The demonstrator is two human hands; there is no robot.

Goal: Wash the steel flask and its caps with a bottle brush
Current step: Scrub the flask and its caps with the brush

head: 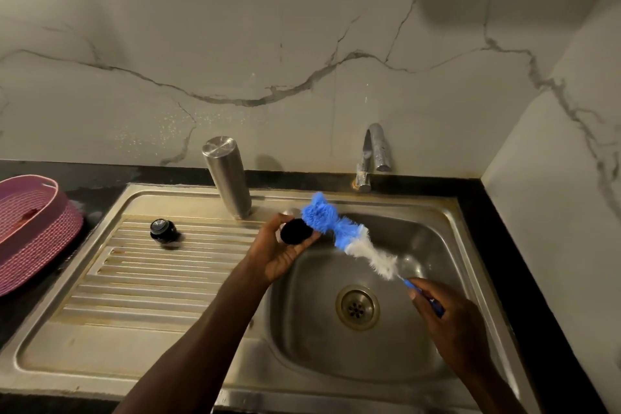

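While no lettering reads: left grip (282,250) around black cap (296,235), right grip (447,329) around bottle brush (339,232).

Steel sink drainboard (141,282) bears upturned flask (228,175) and cap (163,228).

Left arm: bare forearm reaching up from the lower edge, extended forward. Left hand (280,250): palm turned up and toward the viewer, fingers (304,243) and thumb curled round a small black cap (295,231). Right arm: bare forearm entering from the lower right. Right hand (447,323): back toward the viewer, fingers curled, gripping the blue handle of a bottle brush (346,237), thumb along the handle.
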